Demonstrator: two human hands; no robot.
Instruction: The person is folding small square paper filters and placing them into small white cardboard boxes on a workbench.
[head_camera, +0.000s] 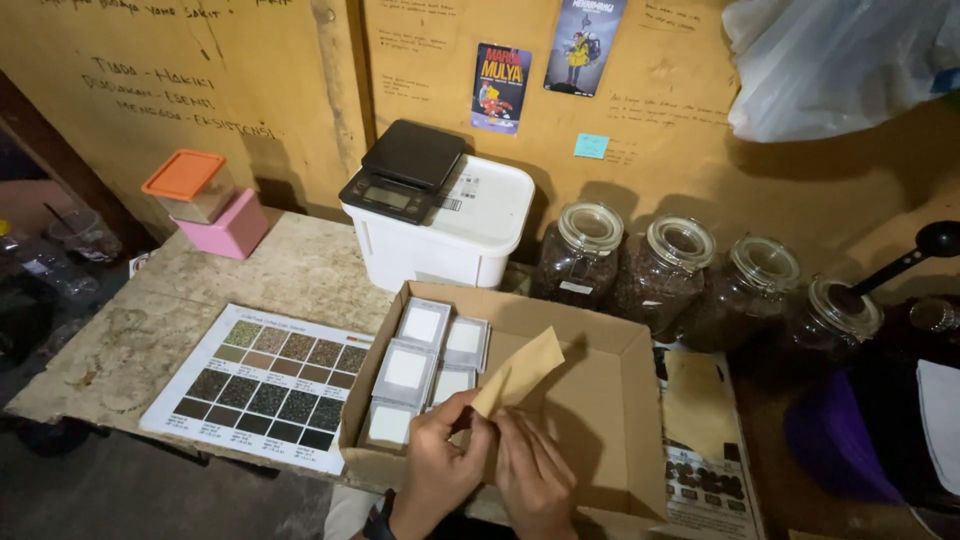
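Seen from the head camera, both hands meet over the near edge of an open cardboard box (590, 400) on the worktop (290, 270). The left hand (440, 460) pinches the lower end of a small tan paper pouch (520, 372) between thumb and fingers, so the pouch sticks up and tilts to the right above the box. The right hand (535, 475) lies just beside it, fingers stretched flat and close together, their tips touching the pouch's lower edge; whether it actually grips the pouch cannot be told. A dark watch band shows at the left wrist. Inside the box, along its left side, sit two rows of flat silver packets (420, 365) with white faces. Left of the box lies a printed chart (265, 385) of dark colour swatches. Behind the box stands a white tub (470, 225) with a black scale (405, 170) on top. To its right, a row of glass jars (680, 265) filled with dark beans lines the wall. At far left, an orange-lidded container (190, 185) rests on a pink box (232, 228).
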